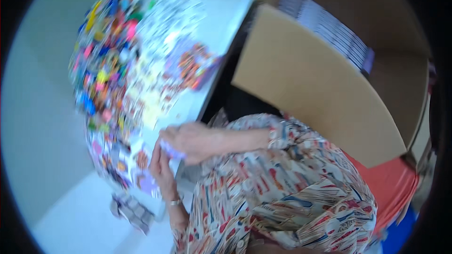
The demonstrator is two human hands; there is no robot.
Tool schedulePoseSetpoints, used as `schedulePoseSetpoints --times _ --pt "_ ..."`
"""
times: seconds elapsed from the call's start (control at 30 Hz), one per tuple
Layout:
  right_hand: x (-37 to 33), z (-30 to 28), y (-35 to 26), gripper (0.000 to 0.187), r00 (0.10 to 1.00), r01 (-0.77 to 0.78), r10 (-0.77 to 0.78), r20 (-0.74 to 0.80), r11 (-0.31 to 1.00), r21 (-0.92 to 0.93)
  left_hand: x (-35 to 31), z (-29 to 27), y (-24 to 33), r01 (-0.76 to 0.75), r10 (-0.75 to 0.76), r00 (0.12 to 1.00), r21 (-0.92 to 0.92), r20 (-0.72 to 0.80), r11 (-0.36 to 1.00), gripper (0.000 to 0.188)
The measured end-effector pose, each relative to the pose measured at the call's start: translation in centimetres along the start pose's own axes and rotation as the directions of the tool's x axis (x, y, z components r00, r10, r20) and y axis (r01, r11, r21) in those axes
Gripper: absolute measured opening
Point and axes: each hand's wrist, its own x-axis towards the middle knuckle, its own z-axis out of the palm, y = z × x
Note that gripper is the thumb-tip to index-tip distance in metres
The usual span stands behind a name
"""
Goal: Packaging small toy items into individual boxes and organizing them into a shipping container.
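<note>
Both hands meet at the near edge of the table, around a small pale purple piece [172, 150] that is mostly covered by fingers and smeared by motion. My right hand [190, 141] is closed, with the piece showing beneath its curled fingers. My left hand [162, 169], with a band at its wrist, touches the piece from the other side, its fingers bent. Whether the piece is paper, foil or something else, I cannot tell. Beyond the hands, white and brown small pieces [165, 84] lie spread over the white table [226, 0].
A long heap of many-coloured small items [108, 61] runs along the table's far side. Orange and purple pieces [195, 66] lie at its near edge. A large open cardboard box [315, 80] holds a row of purple-white packs [325, 23]. A grey checked cloth-like thing [132, 211] lies lower left.
</note>
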Motion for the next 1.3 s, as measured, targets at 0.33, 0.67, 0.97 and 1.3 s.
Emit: schedulePoseSetpoints --times 0.33,0.67,0.97,1.3 --pt "1.5 0.7 -1.3 0.074 0.984 -0.013 0.060 0.165 0.963 -0.269 -1.0 -0.4 -0.5 -0.182 0.182 0.983 -0.015 0.032 0.983 0.045" --pt "1.8 1.2 -1.4 0.082 0.989 -0.092 0.119 0.086 0.961 -0.261 -0.9 -0.2 -3.9 0.046 -0.080 0.997 -0.632 -0.025 0.774 0.031" --pt "1.2 -0.2 -1.5 0.079 0.996 -0.090 0.090 -0.011 0.967 -0.237 0.4 -1.0 -2.0 0.064 -0.075 0.997 -0.541 0.002 0.839 0.018" --pt "-1.0 -0.7 -0.4 0.084 1.000 0.011 -0.015 -0.021 0.986 -0.165 1.3 -0.9 -0.2 0.334 -0.039 0.934 -0.825 0.356 0.456 0.038"
